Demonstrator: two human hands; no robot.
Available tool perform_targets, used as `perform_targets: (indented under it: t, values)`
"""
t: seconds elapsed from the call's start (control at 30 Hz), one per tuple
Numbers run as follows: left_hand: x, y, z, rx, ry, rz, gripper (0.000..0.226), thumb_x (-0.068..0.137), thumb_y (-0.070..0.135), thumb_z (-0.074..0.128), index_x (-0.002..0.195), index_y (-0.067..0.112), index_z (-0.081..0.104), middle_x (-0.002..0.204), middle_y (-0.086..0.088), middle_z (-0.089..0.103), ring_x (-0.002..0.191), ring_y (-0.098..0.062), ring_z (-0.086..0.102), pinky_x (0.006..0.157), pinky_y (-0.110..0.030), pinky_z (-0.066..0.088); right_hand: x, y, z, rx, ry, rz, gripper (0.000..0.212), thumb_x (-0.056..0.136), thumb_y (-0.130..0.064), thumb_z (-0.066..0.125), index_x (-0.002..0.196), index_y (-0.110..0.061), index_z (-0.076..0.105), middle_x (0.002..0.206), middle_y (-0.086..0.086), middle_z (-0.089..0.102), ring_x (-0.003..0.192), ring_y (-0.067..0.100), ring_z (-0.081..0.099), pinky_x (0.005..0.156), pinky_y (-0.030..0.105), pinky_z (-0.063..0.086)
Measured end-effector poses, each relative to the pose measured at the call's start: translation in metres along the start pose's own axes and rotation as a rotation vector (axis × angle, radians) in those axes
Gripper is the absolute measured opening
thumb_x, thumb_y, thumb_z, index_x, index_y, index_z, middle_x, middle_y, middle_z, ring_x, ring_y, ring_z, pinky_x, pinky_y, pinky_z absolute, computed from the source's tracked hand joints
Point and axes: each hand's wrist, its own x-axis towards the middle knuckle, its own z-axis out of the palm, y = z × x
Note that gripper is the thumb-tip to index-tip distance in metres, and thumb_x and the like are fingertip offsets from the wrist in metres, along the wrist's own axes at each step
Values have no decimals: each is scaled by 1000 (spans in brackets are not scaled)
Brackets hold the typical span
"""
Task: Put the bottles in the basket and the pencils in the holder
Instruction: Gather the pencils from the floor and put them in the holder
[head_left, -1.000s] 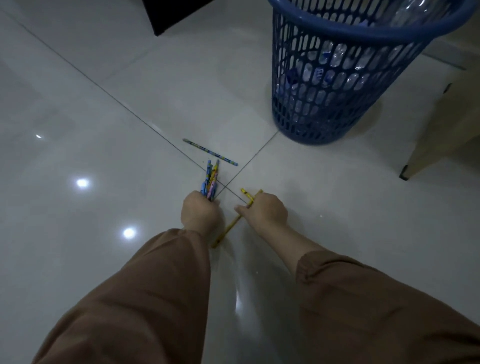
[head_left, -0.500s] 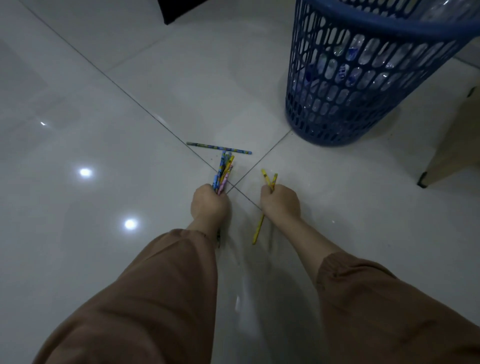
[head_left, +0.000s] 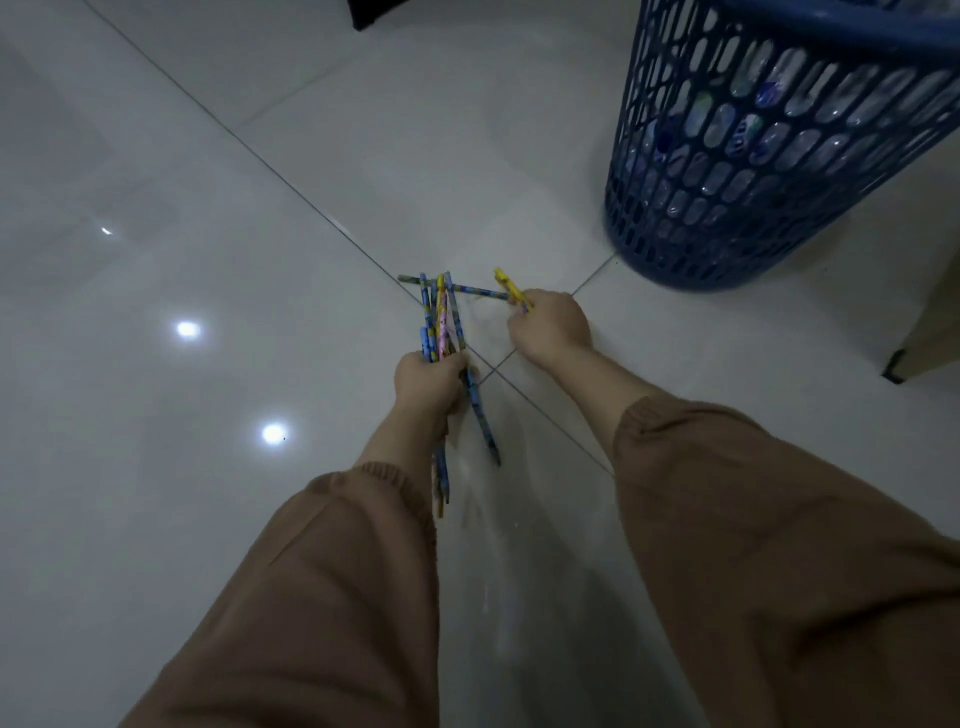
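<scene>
My left hand (head_left: 428, 382) is closed around a bundle of several patterned pencils (head_left: 440, 322), blue, yellow and pink, their ends sticking out above and below the fist. My right hand (head_left: 550, 327) holds yellow pencils (head_left: 511, 288) and reaches the right end of a blue pencil (head_left: 457, 287) lying flat on the floor. The blue mesh basket (head_left: 727, 218) stands at the upper right, with clear plastic bottles (head_left: 779, 119) visible through its wall. No pencil holder is in view.
The floor is glossy pale tile (head_left: 208, 364) with light reflections at the left. A beige furniture leg with a black foot (head_left: 896, 361) stands at the right edge. A dark object (head_left: 374, 10) sits at the top edge.
My right hand has moved forward from beside my left hand to the end of the blue pencil on the floor. My left hand has kept its bundle.
</scene>
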Motion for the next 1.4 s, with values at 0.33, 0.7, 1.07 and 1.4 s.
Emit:
perform_targets:
  t: [0.33,0.7,1.07,1.4]
  values:
    - [-7,8,13,-86,-142,1,11,94,8,57,89,-1,57,66,-10,52,34,-9,36,35,-18,33,7,23,3,-334,115,-116,24,97,-25,53,103,-5,64,110,14,54,88,33,61,62,30,37]
    - [-45,3,78,-62,-203,3,13,97,15,49,100,4,54,69,-6,61,44,-14,38,36,-19,32,-61,97,-50,-264,-123,458,36,84,-26,66,117,-10,62,120,10,64,109,29,62,76,29,46]
    - [-83,-13,102,-37,-358,-34,7,100,9,42,98,3,45,67,-11,52,60,-26,57,62,-38,52,-86,115,-52,-312,-31,228,30,91,-37,60,108,-13,64,111,9,66,101,28,64,70,29,43]
    - [-100,-5,104,-71,-398,36,25,97,32,53,84,13,43,50,1,33,33,-10,30,37,-19,28,-118,111,-55,409,55,85,26,102,-35,35,107,-14,49,85,5,57,85,30,59,67,31,36]
